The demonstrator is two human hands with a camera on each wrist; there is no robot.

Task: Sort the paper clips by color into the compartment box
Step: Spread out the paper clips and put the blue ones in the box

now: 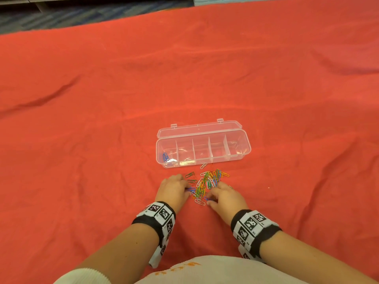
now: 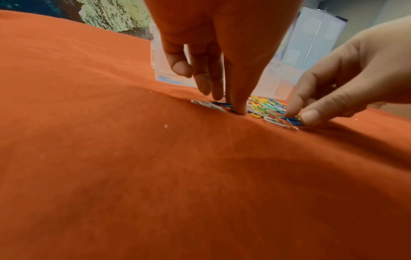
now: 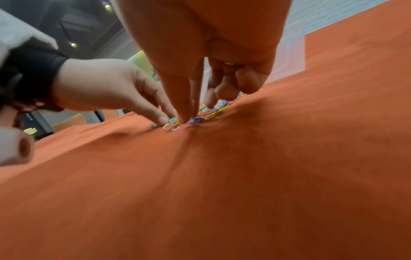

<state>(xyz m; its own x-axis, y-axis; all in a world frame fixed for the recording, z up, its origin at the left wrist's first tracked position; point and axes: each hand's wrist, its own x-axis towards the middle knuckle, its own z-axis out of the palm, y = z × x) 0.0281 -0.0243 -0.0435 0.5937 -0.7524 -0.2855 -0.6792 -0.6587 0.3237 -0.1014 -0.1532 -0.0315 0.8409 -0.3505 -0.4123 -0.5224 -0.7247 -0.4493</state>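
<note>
A clear compartment box (image 1: 244,152) lies with its lid open, and a few blue clips (image 1: 165,157) sit in its leftmost compartment. In front of it is a mixed pile of coloured paper clips (image 1: 206,184) on the red cloth. My left hand (image 1: 188,189) is at the pile's left edge, thumb and fingers pinching a blue clip (image 2: 222,104) against the cloth. My right hand (image 1: 209,199) is at the near right of the pile, with its index finger and thumb closing on another blue clip (image 2: 292,120). In the right wrist view its tips (image 3: 188,119) meet beside that clip (image 3: 195,121).
The red cloth (image 1: 102,140) is wrinkled and covers the whole table. A single white clip (image 1: 203,166) lies between the box and the pile. The cloth's far edge and the floor are at the top left.
</note>
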